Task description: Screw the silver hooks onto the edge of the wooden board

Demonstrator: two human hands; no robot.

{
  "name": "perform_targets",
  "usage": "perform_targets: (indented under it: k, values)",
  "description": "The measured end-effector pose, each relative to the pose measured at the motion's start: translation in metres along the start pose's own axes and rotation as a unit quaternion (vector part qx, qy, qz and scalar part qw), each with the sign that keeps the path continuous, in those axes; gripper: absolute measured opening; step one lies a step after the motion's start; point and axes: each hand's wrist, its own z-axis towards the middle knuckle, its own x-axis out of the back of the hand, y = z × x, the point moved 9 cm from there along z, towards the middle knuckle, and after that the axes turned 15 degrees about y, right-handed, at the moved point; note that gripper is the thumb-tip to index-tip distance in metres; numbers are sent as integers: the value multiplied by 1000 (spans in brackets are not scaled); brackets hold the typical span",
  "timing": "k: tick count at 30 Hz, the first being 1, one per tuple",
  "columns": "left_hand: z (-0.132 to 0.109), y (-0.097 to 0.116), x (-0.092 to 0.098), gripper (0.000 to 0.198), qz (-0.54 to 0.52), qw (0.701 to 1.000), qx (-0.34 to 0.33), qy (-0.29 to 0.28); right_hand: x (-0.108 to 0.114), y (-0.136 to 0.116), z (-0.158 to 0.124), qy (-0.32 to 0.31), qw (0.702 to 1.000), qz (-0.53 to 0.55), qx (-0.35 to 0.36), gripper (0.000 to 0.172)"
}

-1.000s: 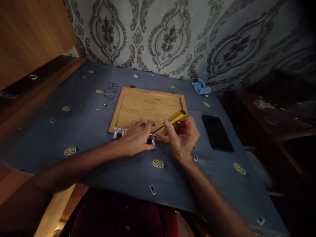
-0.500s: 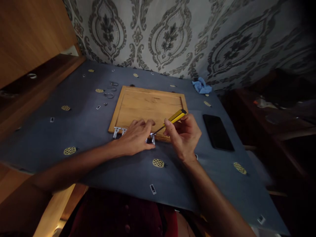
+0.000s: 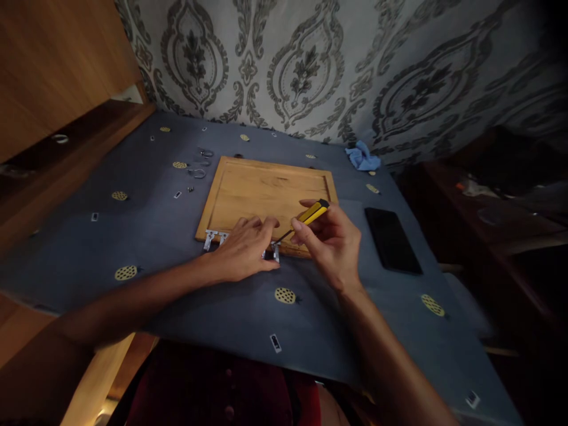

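Blue tabletop [image 3: 235, 319] carries a wooden panel [image 3: 266, 192], lying flat mid-surface. Hands apart: left hand [image 3: 243, 249] over the panel's near edge, can't tell if it's gripping; right hand [image 3: 335, 245] clamped on a yellow-black screwdriver [image 3: 313, 212], slanted, its tip down at a metal bracket [image 3: 277, 254] on that same edge.

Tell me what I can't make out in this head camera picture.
All in the head view:
Screwdriver tip: too small to tell whether it sits in a screw.
Metal bracket beside the left hand: partly covered by that hand.
Small metal bit left of the wooden panel: too small to identify.
Dark furniture, right: lost in shadow.
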Motion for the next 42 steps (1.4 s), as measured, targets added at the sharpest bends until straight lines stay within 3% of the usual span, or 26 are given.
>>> perform_targets:
  k: [3, 5, 12, 20, 30, 42]
  values:
    - [0, 0, 0, 60, -10, 1000, -10, 13, -7, -3, 0, -71, 997, -16, -1, 31]
    - [0, 0, 0, 59, -10, 1000, -14, 18, -8, -4, 0, -73, 997, -12, 2, 31]
    - [0, 0, 0, 64, 2, 1000, -6, 12, 3, 4, -7, 61, 997, -31, 42, 36]
    - [0, 0, 1, 58, -14, 1000, 14, 0, 22, -1, -5, 141, 988, -34, 50, 26]
    - [1, 1, 1, 58, -10, 1000, 5, -9, 11, 13, -2, 82, 989, -100, 65, 29]
    - [0, -1, 1, 57, -18, 1000, -6, 4, 6, -6, -3, 53, 977, -151, 140, 35]
